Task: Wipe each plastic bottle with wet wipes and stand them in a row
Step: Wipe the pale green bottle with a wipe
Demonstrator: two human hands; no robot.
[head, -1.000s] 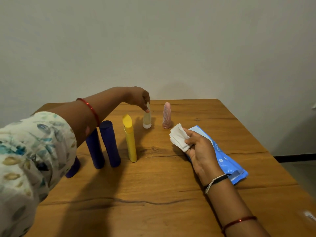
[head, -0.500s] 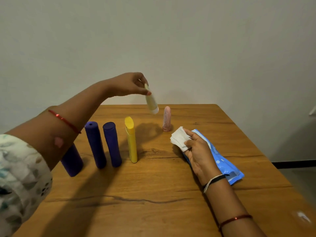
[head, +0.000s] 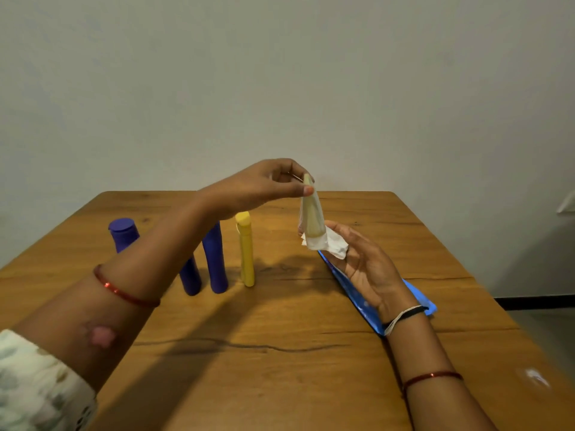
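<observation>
Bottle-wiping scene, nearest first: a floral sleeve (head: 34,384) sits at the bottom-left corner w/ the left forearm running up and across the wooden table (head: 280,368); a red bangle (head: 124,293) rings that wrist. On the right side the other forearm carries a red bangle (head: 432,377) lower down and a black-and-white thread band (head: 404,317) at the wrist. Under that wrist lies a blue wet-wipe pack (head: 364,303), flat on the table. Right hand (head: 364,262) is raised just above the pack, palm turned up and fingers only loosely bent, cradling a crumpled white wipe (head: 329,244) — the wipe is wrapped round the lower end of a small pale tube bottle (head: 312,213). Left hand (head: 264,185) hangs above it, thumb and fingertips pinching the tube's narrow top end, so the tube is held up in the air roughly vertical, wide end down in the wipe. Further back on the left, standing upright in a row approx. side by side: a yellow bottle (head: 245,250), then a purple bottle (head: 214,259), another purple bottle (head: 190,278) partly behind the left arm, and a third purple bottle (head: 123,230) past the arm, mostly hidden. Beyond the table's far edge is a plain pale wall (head: 311,88).
</observation>
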